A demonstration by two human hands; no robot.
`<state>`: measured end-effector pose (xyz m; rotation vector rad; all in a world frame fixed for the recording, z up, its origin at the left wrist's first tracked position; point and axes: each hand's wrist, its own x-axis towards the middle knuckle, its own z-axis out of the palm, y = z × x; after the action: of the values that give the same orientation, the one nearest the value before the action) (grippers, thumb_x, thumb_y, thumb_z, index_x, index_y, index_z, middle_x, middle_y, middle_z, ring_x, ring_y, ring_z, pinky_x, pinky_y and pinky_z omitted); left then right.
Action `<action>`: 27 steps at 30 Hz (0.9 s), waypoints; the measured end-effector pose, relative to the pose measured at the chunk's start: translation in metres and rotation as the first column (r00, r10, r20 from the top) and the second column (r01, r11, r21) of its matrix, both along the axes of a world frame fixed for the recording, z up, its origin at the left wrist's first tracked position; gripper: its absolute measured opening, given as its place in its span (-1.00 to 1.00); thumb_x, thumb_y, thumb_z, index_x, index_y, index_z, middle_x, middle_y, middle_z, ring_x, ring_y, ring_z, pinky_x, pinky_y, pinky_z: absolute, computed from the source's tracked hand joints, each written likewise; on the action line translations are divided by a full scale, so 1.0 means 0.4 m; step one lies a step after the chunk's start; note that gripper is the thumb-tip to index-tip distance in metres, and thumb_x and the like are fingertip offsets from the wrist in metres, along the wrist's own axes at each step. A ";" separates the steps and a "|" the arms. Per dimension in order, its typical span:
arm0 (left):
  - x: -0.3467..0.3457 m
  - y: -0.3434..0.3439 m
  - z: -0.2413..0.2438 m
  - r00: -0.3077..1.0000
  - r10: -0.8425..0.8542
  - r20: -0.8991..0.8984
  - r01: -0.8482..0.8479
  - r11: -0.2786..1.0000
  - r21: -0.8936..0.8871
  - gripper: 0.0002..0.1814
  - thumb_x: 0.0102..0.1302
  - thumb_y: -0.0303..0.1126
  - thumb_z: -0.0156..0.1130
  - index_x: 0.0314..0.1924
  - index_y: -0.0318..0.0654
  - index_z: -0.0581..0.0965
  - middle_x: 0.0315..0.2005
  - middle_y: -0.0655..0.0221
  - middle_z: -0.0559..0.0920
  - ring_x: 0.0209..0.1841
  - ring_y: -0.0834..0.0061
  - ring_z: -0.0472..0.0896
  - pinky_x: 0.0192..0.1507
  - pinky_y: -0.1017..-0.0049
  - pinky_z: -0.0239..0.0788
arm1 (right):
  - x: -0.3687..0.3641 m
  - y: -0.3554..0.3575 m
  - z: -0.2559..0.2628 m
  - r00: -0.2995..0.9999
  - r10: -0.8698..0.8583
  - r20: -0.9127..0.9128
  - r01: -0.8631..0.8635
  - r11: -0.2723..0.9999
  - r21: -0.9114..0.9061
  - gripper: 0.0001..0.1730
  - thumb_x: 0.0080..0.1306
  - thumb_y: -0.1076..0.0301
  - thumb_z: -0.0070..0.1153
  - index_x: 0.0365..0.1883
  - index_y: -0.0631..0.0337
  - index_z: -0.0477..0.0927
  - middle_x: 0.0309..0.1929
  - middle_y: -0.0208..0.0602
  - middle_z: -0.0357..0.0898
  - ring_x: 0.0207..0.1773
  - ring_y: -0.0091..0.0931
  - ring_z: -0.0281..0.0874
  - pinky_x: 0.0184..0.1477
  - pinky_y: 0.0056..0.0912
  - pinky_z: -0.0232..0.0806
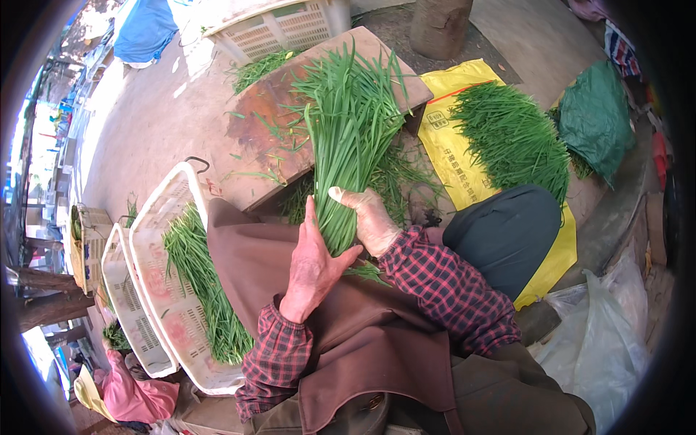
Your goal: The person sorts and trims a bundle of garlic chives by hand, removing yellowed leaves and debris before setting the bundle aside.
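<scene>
A thick bundle of green garlic chives [348,141] is held over my lap, its leaf tips spread across a wooden board [283,125]. My right hand [372,217], in a thin pale glove, grips the right side of the bundle near its base, thumb across the front. My left hand [312,266] cups the lower left side, fingers along the stems and thumb under the cut ends. Part of the left fingers is hidden behind the stems. A brown apron [255,244] covers my lap, with a few loose leaves [370,272] on it below the hands.
Chives [505,136] lie piled on a yellow sack [440,152] to the right. At left, a white plastic crate [163,277] holds more chives [209,293]. Beyond the board are another crate [277,30] and a tree trunk [440,27]. A person in pink [136,391] is at lower left.
</scene>
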<state>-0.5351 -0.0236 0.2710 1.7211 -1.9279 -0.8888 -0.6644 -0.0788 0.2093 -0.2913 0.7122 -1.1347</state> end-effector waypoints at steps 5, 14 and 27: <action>0.070 -0.026 -0.002 0.833 0.233 -0.502 -0.060 0.940 0.336 0.14 0.17 -0.37 0.53 0.54 -0.38 -0.08 0.21 0.02 0.45 0.21 0.32 0.52 0.21 0.37 0.44 | -0.010 0.009 0.020 0.997 0.053 0.049 -0.053 0.999 0.009 -0.75 0.37 0.39 0.22 -0.04 0.32 0.64 -0.16 -0.31 0.71 -0.20 -0.49 0.67 -0.07 -0.36 0.52; 0.100 -0.013 0.018 0.396 0.510 -0.764 0.401 0.652 0.643 -0.33 0.22 -0.32 0.44 0.25 -0.43 0.36 -0.01 0.00 0.62 0.00 0.10 0.69 -0.07 0.27 0.67 | -0.024 0.040 0.081 0.933 0.238 -0.270 -0.307 0.917 -0.254 -0.53 0.37 0.14 0.29 0.10 0.27 0.55 -0.08 -0.37 0.63 -0.10 -0.60 0.57 -0.04 -0.47 0.46; 0.128 0.098 -0.034 0.207 0.667 -0.715 0.332 0.640 0.693 -0.38 0.17 -0.51 0.38 0.23 -0.42 0.38 -0.01 -0.08 0.60 -0.09 0.07 0.67 -0.16 0.29 0.69 | 0.016 0.061 0.040 0.899 0.167 -0.404 -0.335 0.856 -0.394 -0.41 0.33 0.13 0.35 0.20 0.27 0.49 -0.01 -0.36 0.63 0.04 -0.56 0.54 0.12 -0.41 0.41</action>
<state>-0.4839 0.0156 0.2573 0.9891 -0.3256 -2.1888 -0.6580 -0.0546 0.2251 -0.9898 0.6898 -0.9882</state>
